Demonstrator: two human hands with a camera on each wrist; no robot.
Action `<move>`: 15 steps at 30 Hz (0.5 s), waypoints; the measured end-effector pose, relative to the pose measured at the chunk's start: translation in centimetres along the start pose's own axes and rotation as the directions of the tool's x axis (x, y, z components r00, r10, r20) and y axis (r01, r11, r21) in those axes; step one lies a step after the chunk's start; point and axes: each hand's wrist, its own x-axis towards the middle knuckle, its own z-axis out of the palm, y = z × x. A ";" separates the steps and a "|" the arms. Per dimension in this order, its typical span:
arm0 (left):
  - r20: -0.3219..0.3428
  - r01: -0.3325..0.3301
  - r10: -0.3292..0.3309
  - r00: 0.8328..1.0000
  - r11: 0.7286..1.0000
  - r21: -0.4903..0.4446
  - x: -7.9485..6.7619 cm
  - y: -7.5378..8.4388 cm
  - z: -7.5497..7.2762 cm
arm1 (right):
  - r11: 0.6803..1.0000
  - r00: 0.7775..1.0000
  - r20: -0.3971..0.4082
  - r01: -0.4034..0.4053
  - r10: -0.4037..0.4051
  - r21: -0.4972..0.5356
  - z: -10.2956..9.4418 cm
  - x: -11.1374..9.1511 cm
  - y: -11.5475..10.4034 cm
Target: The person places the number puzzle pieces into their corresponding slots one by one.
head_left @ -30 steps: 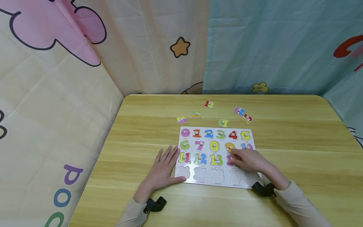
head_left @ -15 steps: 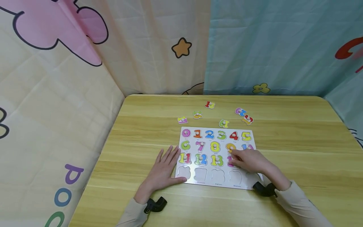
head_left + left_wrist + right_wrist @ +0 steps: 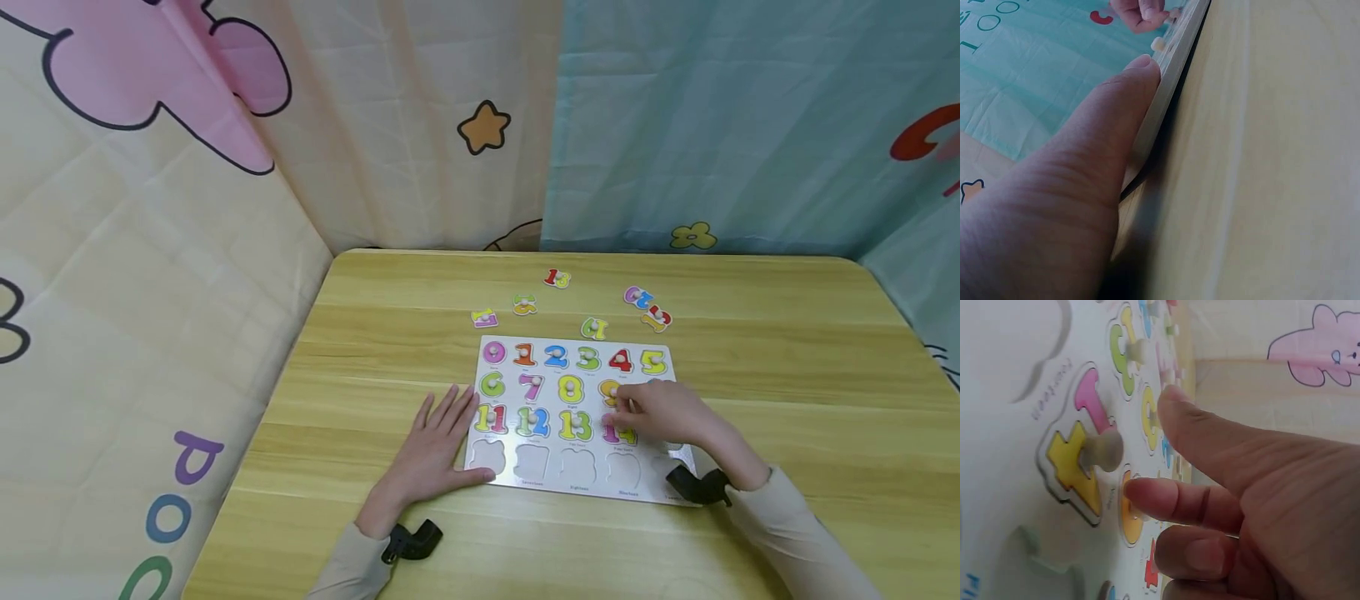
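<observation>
A white number puzzle board (image 3: 555,460) lies on the table, with knobbed number pieces set in its upper rows. My left hand (image 3: 431,454) is spread flat by its left edge; in the left wrist view the thumb (image 3: 1125,94) lies along the board's edge. My right hand (image 3: 667,414) hovers over the board's right side, thumb and index finger apart, other fingers bent, nothing held. Just beside those fingertips, the pink and yellow 14 piece (image 3: 1071,456) sits in its recess, slightly tilted, its knob free. The right hand hides the right end of the middle rows.
Behind the board lie several loose number pieces, including a red-yellow one (image 3: 557,278), a yellow-purple one (image 3: 484,318), a green-yellow one (image 3: 594,328) and a blue-purple one (image 3: 638,297). Bare recesses line the board's bottom row. Curtains stand beyond the wooden table (image 3: 375,333).
The right hand's thumb and index finger have come off the 14 piece and lifted slightly up and away from it, leaving it in the board. My left hand stays put.
</observation>
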 end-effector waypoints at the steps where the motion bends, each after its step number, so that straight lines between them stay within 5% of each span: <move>1: 0.000 0.000 0.000 1.000 1.000 0.000 0.0 0.0 0.0 | 1.000 1.000 -0.015 0.006 -0.006 0.003 -0.2 0.3 -0.1; 8: 0.019 0.005 -0.005 1.000 1.000 -0.009 -0.1 0.1 0.0 | 0.999 0.992 -0.124 0.026 -0.021 0.037 -1.5 2.7 0.5; 15: 0.021 0.011 -0.011 1.000 1.000 -0.020 -0.2 0.2 -0.1 | 0.991 0.963 -0.248 -0.081 0.106 0.109 -3.2 4.6 5.7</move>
